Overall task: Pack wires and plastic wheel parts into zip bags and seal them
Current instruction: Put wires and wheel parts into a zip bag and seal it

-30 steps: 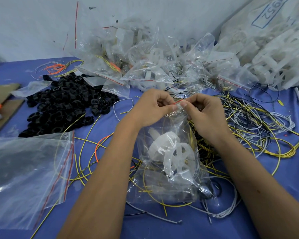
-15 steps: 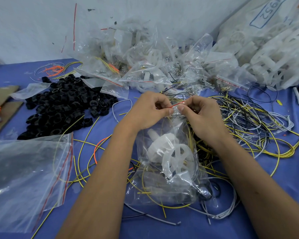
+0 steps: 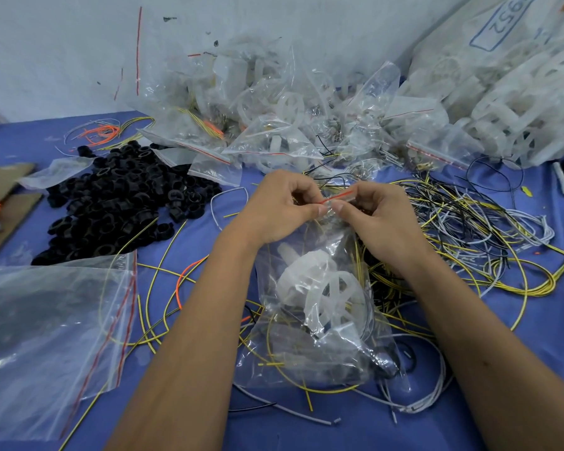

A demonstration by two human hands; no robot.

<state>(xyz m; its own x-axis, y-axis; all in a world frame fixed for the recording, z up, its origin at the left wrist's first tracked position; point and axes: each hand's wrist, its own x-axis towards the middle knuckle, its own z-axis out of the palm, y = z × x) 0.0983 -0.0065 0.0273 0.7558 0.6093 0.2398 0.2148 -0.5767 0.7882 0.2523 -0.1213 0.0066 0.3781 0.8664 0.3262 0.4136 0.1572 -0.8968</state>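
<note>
Sealing filled zip bag (image 3: 319, 307) at its red zip strip (image 3: 336, 196).

Left hand (image 3: 279, 208) and right hand (image 3: 376, 216) both pinch the strip above the blue table (image 3: 534, 336); white wheel part (image 3: 316, 288) and wires sit inside. Best practice: press tracks together, slide thumbs outward, keep wires clear.

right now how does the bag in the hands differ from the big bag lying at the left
The held bag contains a white wheel part and wires; the big bag lies flat. The held bag is smaller and pinched at its top by both hands; nothing touches the big bag. Both are clear with red zip strips.
</note>
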